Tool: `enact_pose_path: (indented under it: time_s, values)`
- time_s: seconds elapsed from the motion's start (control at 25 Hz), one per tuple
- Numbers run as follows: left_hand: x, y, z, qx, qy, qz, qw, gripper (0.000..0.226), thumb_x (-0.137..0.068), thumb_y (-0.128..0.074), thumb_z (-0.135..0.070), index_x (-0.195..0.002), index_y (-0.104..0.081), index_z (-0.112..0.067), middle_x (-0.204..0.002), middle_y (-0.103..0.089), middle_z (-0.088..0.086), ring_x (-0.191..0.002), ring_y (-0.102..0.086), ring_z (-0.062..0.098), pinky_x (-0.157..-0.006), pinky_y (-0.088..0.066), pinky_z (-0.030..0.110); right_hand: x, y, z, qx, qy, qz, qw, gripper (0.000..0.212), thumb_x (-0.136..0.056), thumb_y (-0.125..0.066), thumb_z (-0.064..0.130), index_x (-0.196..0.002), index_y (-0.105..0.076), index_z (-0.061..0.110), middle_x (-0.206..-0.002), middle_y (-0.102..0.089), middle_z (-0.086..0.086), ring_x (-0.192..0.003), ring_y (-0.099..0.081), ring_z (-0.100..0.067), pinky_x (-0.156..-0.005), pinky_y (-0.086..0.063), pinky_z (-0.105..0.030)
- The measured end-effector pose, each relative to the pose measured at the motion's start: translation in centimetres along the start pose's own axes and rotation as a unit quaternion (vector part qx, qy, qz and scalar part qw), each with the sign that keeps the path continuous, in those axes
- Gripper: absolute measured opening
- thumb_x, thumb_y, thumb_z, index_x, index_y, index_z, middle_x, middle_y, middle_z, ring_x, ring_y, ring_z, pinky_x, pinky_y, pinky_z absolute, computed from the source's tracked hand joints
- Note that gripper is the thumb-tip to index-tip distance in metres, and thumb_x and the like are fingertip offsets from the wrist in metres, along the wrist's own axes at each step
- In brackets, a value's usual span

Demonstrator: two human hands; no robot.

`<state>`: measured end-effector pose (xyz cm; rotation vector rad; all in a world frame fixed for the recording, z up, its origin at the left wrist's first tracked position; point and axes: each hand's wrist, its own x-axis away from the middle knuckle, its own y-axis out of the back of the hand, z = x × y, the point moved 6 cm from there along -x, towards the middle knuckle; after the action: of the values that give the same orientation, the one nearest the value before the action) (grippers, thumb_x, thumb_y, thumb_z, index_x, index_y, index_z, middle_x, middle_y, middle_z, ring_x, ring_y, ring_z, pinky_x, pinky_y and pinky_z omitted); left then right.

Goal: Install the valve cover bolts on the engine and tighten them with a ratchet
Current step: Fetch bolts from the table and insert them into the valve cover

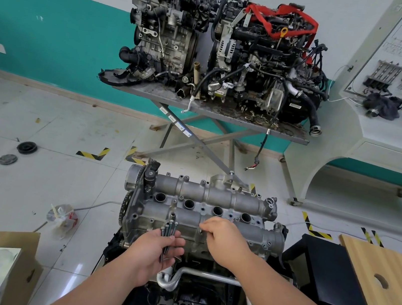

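Feeding bolts into the cover now: the person's left hand is curled around a bundle of long, dark steel valve cover bolts, heads fanned upward, shanks running down across the palm. The right hand is out over the near edge of the grey cast-aluminium valve cover, fingertips bunched at a bolt hole; it looks to be pinching a single bolt and seating it, though the bolt itself is hidden under the fingers, so that cannot be told for certain.

These bolts should handle as stiff, slim and light singly, with some weight as a bunch, and smooth enough to slide past each other, so a loose fist could let one slip out. Best taken by the head end, between thumb and forefinger, so the shank hangs straight and finds the hole. The cover is rigid and heavy and will not shift under a fingertip push, but its aluminium threads are soft, so each bolt wants starting by hand, square to the hole.

No ratchet is in sight. Several bolt holes along the cover stand open.
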<state>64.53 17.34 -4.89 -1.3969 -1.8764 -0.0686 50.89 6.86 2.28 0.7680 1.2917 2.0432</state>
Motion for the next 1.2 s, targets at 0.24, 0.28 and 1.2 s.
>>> enact_pose_path:
  time_s: [0.24, 0.28, 1.2]
  values:
    - [0.6, -0.5, -0.3, -0.035, -0.007, 0.02, 0.999, 0.018, -0.101, -0.048, -0.007, -0.113, -0.06, -0.01, -0.084, -0.072, 0.004, -0.055, -0.054, 0.01, -0.048, -0.04, 0.023, 0.5, 1.4, 4.0, -0.069, 0.009, -0.055, 0.996, 0.029, -0.099, -0.054, 0.026, -0.123, -0.07, 0.018, -0.118, -0.065, 0.003, -0.107, -0.06, -0.013, -0.098, -0.048, -0.03]
    - [0.8, -0.4, -0.3, -0.034, -0.01, 0.029, 0.999, 0.017, -0.101, -0.047, -0.006, -0.111, -0.061, -0.01, -0.081, -0.07, 0.004, -0.054, -0.052, 0.01, -0.048, -0.038, 0.023, 0.5, 0.8, 4.9, -0.109, -0.004, -0.027, 0.994, 0.028, -0.097, -0.058, 0.029, -0.12, -0.071, 0.02, -0.11, -0.069, 0.003, -0.098, -0.064, -0.013, -0.092, -0.052, -0.031]
    - [1.2, 4.6, 1.0, 0.001, -0.004, -0.032, 0.999, 0.021, -0.102, -0.048, -0.012, -0.118, -0.061, -0.014, -0.092, -0.074, 0.003, -0.057, -0.054, 0.007, -0.051, -0.04, 0.023, -1.2, 1.5, 7.7, -0.09, 0.151, -0.269, 0.947, 0.008, -0.09, -0.069, 0.0, -0.092, -0.076, -0.001, -0.086, -0.072, -0.01, -0.08, -0.068, -0.026, -0.077, -0.057, -0.039]
